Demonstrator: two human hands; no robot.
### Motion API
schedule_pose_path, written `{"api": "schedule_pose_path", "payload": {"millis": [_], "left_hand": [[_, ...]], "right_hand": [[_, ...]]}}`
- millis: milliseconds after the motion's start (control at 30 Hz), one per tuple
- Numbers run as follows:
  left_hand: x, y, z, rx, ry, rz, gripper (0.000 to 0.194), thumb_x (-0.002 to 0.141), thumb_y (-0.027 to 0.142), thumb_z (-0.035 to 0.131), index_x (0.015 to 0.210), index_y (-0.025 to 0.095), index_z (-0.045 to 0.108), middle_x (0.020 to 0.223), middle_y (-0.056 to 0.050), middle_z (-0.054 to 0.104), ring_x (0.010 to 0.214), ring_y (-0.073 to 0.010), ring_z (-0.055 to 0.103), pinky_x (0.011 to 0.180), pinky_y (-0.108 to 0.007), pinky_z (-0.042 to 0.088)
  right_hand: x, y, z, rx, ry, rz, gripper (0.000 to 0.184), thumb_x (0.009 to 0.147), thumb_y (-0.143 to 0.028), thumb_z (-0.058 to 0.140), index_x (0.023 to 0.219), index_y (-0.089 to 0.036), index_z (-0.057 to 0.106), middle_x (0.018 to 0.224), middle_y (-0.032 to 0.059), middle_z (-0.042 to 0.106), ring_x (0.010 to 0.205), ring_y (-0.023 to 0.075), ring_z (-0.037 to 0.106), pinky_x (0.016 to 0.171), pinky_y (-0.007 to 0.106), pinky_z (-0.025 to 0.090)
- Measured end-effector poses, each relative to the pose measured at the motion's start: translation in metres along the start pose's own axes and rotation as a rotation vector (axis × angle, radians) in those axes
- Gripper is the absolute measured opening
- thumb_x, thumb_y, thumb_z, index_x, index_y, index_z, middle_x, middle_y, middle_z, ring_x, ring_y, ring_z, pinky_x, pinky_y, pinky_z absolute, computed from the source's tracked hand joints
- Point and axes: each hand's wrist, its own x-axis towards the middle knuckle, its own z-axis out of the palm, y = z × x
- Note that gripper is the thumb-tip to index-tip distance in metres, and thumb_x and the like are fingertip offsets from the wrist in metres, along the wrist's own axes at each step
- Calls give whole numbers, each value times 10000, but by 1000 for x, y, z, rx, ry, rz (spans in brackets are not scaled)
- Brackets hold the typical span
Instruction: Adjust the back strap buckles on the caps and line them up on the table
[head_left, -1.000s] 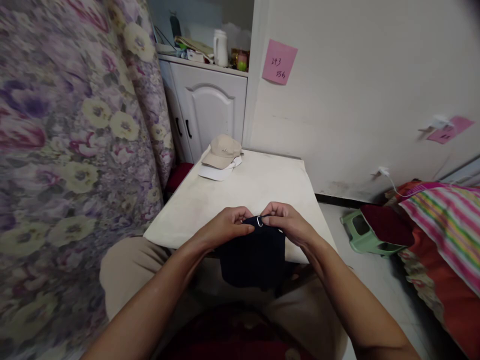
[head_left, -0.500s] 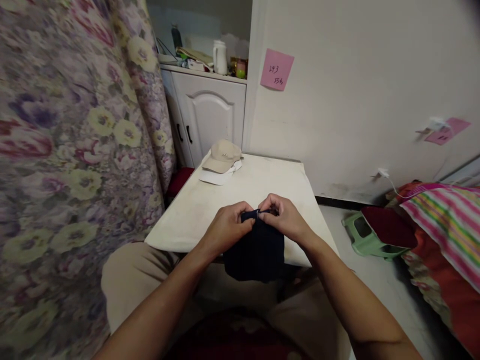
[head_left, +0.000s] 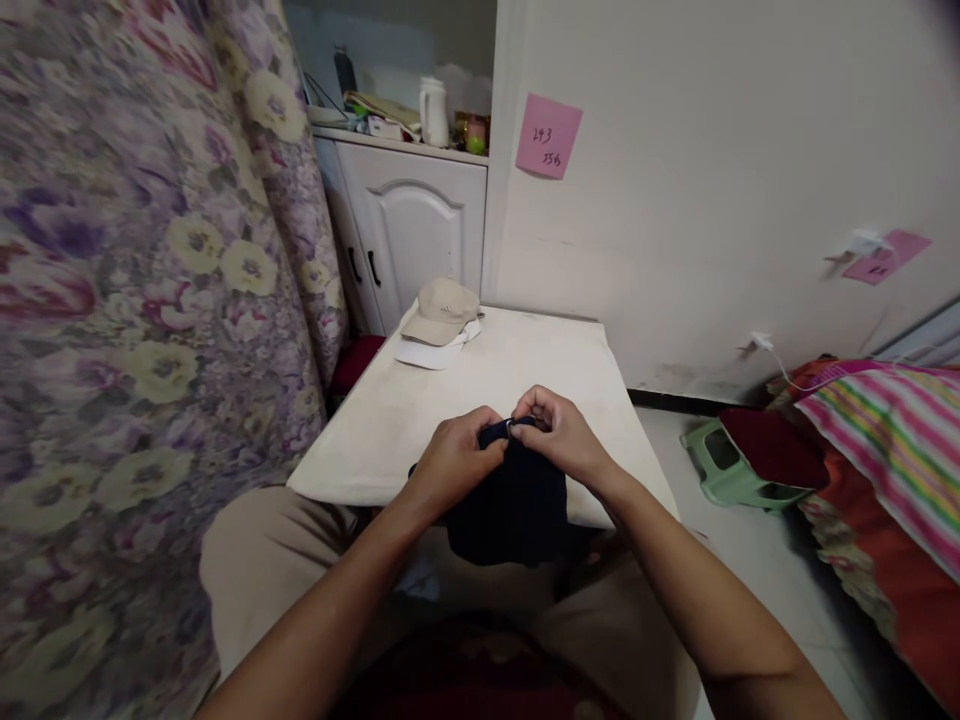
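Dark cap (head_left: 510, 510) — matt cloth

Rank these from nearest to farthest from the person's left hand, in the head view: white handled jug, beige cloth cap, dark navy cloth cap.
1. Dark navy cloth cap: held in the left hand.
2. Beige cloth cap: ahead, near the table's far left corner.
3. White handled jug: farthest, atop the cabinet.

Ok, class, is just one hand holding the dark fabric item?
No, the left hand and right hand both grip the dark fabric item near its metal buckle.
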Motion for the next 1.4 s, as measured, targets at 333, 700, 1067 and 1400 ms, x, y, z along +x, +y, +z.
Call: {"api": "schedule_pose_path", "payload": {"millis": [333,700,1067,1400], "left_hand": [[2,-2,-2,-95,-47,-27,98,779,276,585,774,180,602,633,42,535,603,-128,488,520,-214,321],[1,-1,-3,-119,-83,-27,111,766,285,592,776,176,612,631,35,548,602,-134,505,512,-214,329],[0,-2,5,-63,-95,-7,109,766,287,593,749,179,590,624,31,536,593,-137,486,500,-213,304],[0,3,-8,-239,-202,-57,154,762,313,611,731,163,593,608,47,509,571,-115,464,514,-206,323]], "right_hand": [[-6,-4,-12,78,-94,87,96,739,-213,653,794,-170,587,701,-19,581,621,114,515,572,239,351],[-8,-1,-13,132,-117,109,151,715,-213,692,822,-182,590,723,-23,592,636,115,532,598,243,371],[-6,6,0,62,-23,62,124,703,-197,656,757,-192,544,715,-31,556,623,117,493,590,251,359],[-9,-5,-16,280,-200,148,255,700,-203,706,913,-193,565,749,-33,564,634,105,511,586,229,357]]}}
